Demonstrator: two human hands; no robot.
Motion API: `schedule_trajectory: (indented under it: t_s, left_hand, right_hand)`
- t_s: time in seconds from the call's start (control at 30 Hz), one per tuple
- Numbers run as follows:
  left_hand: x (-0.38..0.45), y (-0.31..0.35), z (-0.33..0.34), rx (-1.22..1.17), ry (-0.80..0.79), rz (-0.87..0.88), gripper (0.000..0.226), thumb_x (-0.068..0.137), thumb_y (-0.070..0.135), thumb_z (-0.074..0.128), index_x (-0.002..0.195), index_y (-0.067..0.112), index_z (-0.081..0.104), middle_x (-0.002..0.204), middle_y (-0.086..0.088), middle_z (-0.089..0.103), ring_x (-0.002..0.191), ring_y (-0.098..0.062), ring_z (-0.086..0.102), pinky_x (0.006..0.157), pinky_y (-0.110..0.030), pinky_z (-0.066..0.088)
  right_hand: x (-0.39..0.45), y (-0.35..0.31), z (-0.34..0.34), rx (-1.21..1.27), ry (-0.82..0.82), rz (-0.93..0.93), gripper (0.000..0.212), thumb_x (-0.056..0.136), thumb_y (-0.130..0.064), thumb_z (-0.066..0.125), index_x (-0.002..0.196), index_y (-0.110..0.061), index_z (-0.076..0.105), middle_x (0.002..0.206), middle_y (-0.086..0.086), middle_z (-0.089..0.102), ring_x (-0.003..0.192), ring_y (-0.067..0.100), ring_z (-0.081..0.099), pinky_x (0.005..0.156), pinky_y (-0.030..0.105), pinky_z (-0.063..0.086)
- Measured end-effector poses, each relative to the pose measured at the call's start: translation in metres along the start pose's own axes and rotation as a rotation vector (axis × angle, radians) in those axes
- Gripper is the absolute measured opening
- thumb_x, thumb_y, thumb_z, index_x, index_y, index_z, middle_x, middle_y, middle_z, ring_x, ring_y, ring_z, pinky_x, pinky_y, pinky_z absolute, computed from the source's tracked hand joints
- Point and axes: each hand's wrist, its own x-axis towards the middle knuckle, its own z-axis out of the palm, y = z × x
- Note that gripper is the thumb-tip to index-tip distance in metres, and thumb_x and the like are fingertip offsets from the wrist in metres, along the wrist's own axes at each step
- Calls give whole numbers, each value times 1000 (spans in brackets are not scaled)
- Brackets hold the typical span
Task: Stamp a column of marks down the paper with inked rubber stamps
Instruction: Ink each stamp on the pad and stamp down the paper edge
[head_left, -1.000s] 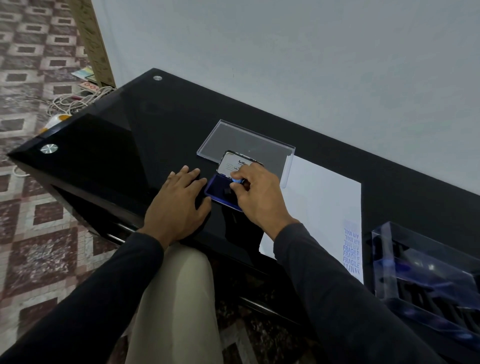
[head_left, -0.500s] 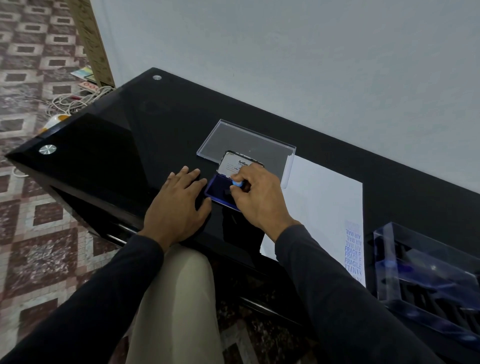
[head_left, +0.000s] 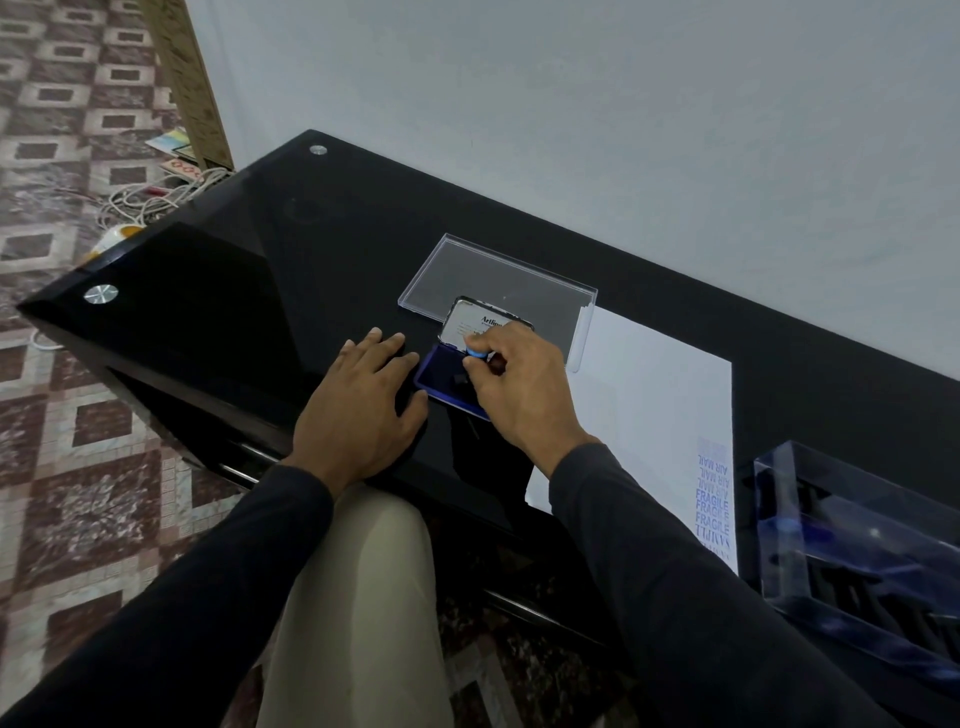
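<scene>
Right hand (head_left: 519, 384) pinches the blue-capped rubber stamp (head_left: 475, 354), pressed on the open ink pad (head_left: 441, 376). Left hand (head_left: 363, 410) rests flat beside it, holding nothing. The paper (head_left: 654, 395) lies to the right (nearer the stamping hand), its column of marks (head_left: 714, 499) down the far edge.

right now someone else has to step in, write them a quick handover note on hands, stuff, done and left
Left hand: flat on the black table, fingertips at the ink pad's left edge, holding nothing.
Right hand: pinching a blue-topped stamp down on the open blue ink pad, lid up behind it.
Paper: right of the pad, with a clear lid behind the pad.
Clear stamp box: far right.
Done: a column of blue marks along the paper's right edge, including AIR MAIL and FRAGILE.
Left: lift the inked stamp, press the next mark in the column, repeat.
</scene>
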Motion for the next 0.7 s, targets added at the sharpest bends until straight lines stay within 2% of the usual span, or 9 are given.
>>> schedule_trajectory:
  t_s: [0.17, 0.47, 0.57, 0.7]
  left_hand:
    - [0, 1, 0, -6, 10, -2, 58, 96, 51, 45, 142, 17, 55, 154, -8, 46, 149, -26, 31, 124, -46, 23]
    - [0, 1, -1, -15, 6, -3, 59, 96, 52, 42, 143, 17, 53, 154, -8, 45, 149, -25, 30, 124, -45, 21]
    - [0, 2, -1, -21, 8, -9, 61, 95, 52, 40, 143, 17, 54, 154, -7, 45, 149, -25, 30, 124, -45, 20]
    - [0, 2, -1, -19, 12, -8, 63, 94, 54, 38, 142, 17, 55, 154, -7, 46, 149, -25, 31, 124, -45, 21]
  right_hand:
    - [-1, -2, -3, 12, 7, 5, 5, 81, -7, 71, 86, -8, 71, 89, 0, 67, 79, 8, 58, 78, 24, 54]
    - [-1, -1, -3, -30, -34, 13, 22, 88, -11, 71, 110, -9, 73, 106, 6, 71, 99, 17, 65, 94, 28, 51]
    - [-2, -1, -4, -27, -41, 24, 23, 88, -12, 71, 112, -10, 73, 108, 5, 71, 101, 16, 64, 94, 19, 45]
    - [-3, -2, -6, -27, -38, 15, 22, 86, -12, 73, 108, -9, 74, 105, 5, 71, 97, 14, 65, 92, 22, 50]
